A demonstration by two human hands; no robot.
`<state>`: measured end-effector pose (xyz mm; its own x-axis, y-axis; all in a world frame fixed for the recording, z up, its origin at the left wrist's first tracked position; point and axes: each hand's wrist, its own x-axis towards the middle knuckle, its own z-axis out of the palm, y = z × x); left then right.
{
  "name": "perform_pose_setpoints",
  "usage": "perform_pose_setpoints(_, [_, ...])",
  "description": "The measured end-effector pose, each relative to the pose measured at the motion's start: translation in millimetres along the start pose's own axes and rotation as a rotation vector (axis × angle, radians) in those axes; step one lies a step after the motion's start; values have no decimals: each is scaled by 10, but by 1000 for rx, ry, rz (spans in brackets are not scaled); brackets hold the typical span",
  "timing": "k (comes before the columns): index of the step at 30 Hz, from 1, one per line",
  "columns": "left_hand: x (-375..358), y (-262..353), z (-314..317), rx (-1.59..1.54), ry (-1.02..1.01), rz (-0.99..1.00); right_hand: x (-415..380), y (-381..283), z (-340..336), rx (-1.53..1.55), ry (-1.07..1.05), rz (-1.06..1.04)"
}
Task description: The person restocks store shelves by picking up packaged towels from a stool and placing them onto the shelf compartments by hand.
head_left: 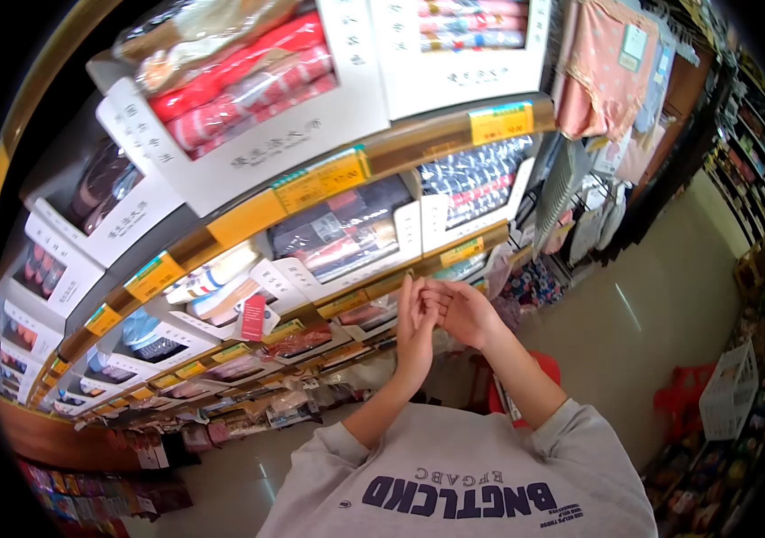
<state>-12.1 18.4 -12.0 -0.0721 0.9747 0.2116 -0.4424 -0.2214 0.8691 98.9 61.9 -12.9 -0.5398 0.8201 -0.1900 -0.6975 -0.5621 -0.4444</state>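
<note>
My two hands meet in front of my chest, before the lower shelves. My left hand points upward with its fingers stretched out. My right hand has its palm turned partly toward me, and its loosely bent fingers touch my left fingers. I see no object in either hand; the space between the fingers is partly hidden. Just behind the hands stand white boxes of folded, wrapped textiles and a shelf edge with yellow price tags.
Large white boxes of wrapped textiles fill the upper shelf. Pink clothing hangs at the right end. A red stool-like object is partly hidden by my right arm. Near a white basket is a red object on the aisle floor.
</note>
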Motion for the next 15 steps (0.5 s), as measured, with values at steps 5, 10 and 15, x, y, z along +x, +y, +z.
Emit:
perform_pose_setpoints(5, [-131, -815, -80, 96, -113, -543, -409, 258, -1066, 142, 310, -63])
perform_pose_setpoints(10, [-418, -1727, -323, 335, -217, -882, -1054, 610, -1932, 221, 710, -129])
perform_pose_setpoints(15, [-793, -2230, -526, 468, -314, -1258, -1797, 1072, -2548, 223, 964, -158])
